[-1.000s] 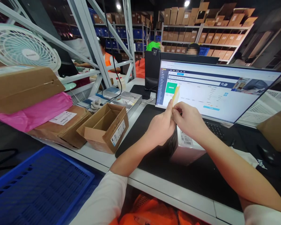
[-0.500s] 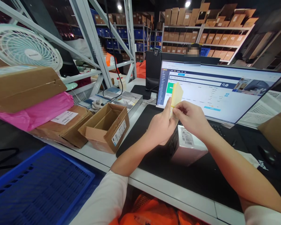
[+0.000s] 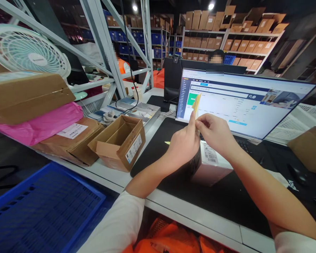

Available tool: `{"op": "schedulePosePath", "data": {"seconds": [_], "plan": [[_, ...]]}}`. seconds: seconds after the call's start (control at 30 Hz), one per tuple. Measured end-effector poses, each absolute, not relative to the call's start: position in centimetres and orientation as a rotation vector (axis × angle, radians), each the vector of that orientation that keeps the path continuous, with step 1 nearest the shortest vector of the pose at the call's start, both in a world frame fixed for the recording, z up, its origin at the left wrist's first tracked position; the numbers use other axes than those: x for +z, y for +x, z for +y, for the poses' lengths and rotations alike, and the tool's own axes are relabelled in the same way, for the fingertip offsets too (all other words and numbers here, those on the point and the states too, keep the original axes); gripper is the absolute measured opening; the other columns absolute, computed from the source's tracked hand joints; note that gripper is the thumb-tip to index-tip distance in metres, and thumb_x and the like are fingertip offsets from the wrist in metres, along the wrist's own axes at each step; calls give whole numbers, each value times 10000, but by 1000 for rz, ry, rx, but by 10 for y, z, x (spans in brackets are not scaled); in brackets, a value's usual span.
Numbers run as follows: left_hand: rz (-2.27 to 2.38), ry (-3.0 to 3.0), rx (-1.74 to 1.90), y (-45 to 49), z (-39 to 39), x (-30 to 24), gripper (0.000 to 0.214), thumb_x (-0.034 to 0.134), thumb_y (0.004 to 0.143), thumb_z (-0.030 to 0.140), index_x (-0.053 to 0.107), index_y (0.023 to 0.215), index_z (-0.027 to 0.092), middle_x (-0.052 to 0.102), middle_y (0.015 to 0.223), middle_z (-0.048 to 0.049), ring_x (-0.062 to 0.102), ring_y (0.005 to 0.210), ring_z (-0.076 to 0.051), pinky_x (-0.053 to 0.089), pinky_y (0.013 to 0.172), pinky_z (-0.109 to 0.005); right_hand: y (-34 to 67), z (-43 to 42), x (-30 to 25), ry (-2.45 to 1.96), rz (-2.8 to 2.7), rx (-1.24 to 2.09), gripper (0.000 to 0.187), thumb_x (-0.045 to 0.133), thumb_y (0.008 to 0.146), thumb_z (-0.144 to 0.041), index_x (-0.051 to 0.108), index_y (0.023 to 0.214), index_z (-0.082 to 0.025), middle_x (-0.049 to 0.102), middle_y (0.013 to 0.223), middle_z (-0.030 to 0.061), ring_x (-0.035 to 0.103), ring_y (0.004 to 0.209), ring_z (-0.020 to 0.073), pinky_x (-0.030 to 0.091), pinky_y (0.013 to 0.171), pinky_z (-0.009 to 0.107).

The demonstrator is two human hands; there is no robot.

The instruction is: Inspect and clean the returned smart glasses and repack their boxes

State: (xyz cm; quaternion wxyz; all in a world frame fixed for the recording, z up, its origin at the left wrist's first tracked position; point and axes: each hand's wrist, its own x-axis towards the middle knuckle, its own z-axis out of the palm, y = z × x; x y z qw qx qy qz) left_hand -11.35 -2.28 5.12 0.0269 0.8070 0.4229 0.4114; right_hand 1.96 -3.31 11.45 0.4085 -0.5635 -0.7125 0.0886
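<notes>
Both hands meet above the black desk mat [image 3: 158, 154], in front of the monitor. My left hand [image 3: 184, 142] is closed around a thin folded yellow paper slip [image 3: 196, 102], its index finger pointing up along it. The fingers of my right hand [image 3: 214, 130] pinch at the slip's lower edge; the exact contact is hidden behind the fingers. Below the hands a white carton [image 3: 213, 167] with a printed label stands on the mat. A small yellow scrap [image 3: 168, 142] shows beside my left wrist.
An open brown box [image 3: 121, 144] stands to the left, beside a closed parcel [image 3: 73, 140] and a pink bag [image 3: 39, 123]. The lit monitor [image 3: 242, 102] is behind the hands. A mouse [image 3: 297, 174] lies at right. A blue crate [image 3: 47, 207] sits below the desk edge.
The yellow slip has turned and now looks narrower. My left hand has rotated so its back faces me more. The yellow scrap beside the left wrist shows more clearly.
</notes>
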Motion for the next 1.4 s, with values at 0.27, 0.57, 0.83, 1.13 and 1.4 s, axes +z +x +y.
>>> {"op": "schedulePosePath", "data": {"seconds": [0.27,0.57,0.83,1.13,1.4], "plan": [[1370,2479,1151,-112,-21,56,799,406,973,202,-25,1639,108,747,980,-128,721,828,-268,525,716,-346,21,-31,112,-1474,-1781,184,146,567,876,-249,691,821,-193,720,806,33,629,717,194,420,661,318],[1396,2467,1204,-116,-17,57,796,413,974,189,-11,1646,133,744,1024,-131,718,864,-268,519,725,-341,22,-32,109,-1374,-1745,258,186,573,871,-262,743,877,-187,753,864,38,682,798,199,479,741,311],[1453,2480,1122,-110,-18,56,796,429,967,178,22,1650,132,752,1018,-125,721,871,-266,524,741,-336,19,-25,108,-1426,-1730,193,144,596,820,-239,710,758,-176,714,741,22,635,689,182,446,678,308],[1324,1947,1429,-157,57,51,719,511,817,97,435,1524,205,726,1225,-102,708,1050,-277,553,969,-413,105,-56,85,-1310,-2190,-266,155,562,912,-252,687,844,-191,720,860,32,656,764,187,467,708,307],[1160,1382,1386,-152,140,-4,493,520,713,65,630,1187,149,742,1121,-101,729,1001,-273,592,941,-427,128,-90,78,-1361,-2724,-429,351,404,1036,-211,683,829,-163,708,917,86,671,810,213,525,720,350]]}}
